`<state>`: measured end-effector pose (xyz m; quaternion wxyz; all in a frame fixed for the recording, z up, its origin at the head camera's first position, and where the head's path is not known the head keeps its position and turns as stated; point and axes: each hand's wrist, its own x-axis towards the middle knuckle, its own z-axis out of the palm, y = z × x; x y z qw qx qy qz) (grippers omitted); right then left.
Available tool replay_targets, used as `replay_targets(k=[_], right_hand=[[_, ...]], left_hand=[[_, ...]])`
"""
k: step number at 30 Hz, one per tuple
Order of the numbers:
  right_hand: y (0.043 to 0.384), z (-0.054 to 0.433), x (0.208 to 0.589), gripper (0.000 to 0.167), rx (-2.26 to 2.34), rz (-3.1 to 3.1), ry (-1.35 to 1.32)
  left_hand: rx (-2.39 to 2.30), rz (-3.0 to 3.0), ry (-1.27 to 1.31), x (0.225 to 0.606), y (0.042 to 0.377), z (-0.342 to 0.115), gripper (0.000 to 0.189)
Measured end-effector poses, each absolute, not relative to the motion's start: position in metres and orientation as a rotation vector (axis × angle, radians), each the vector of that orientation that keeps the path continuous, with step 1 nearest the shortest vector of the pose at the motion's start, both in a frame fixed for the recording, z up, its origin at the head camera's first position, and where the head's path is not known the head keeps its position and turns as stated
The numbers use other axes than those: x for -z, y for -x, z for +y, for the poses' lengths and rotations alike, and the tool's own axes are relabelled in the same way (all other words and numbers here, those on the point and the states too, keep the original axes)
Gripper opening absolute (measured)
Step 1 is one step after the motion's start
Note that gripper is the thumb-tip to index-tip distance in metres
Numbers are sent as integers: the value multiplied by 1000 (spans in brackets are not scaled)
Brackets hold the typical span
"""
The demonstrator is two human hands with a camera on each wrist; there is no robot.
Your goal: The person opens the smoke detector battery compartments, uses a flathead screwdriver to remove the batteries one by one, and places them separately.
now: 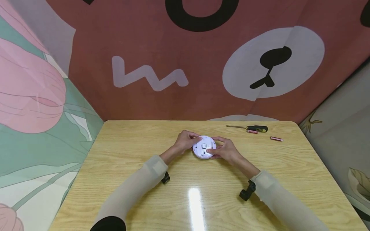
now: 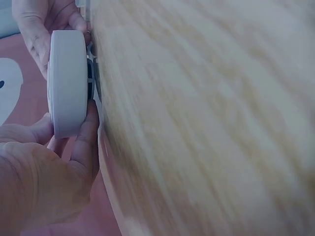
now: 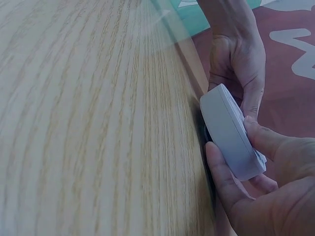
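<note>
A round white smoke detector [image 1: 201, 151] is held just over the wooden table, with its flat back, marked by small slots and holes, facing up. My left hand [image 1: 185, 141] grips its left edge, thumb on top and fingers beneath. On the opposite edge my right hand [image 1: 230, 151] holds it, the thumb lying over the back face. Seen side-on in the left wrist view, the detector's thick white rim [image 2: 69, 83] has a dark part on the table side. The right wrist view shows the rim [image 3: 229, 135] tilted between both hands.
Toward the back right of the table [image 1: 138, 134] lies a black and yellow screwdriver [image 1: 261, 129]. One red battery [image 1: 252, 132] lies right by its handle, and another battery [image 1: 276, 139] sits farther right. A printed fabric wall [image 1: 202, 102] rises behind the table's far edge.
</note>
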<state>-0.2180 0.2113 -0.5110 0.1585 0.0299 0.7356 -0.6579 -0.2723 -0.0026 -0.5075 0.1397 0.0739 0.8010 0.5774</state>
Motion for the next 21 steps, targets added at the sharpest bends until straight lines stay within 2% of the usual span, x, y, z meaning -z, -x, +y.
replay_targets(k=[21], right_hand=[[220,216,507,72,1918,2108,-58]], left_hand=[[-1723,2150,-209,500,277,-11,24]])
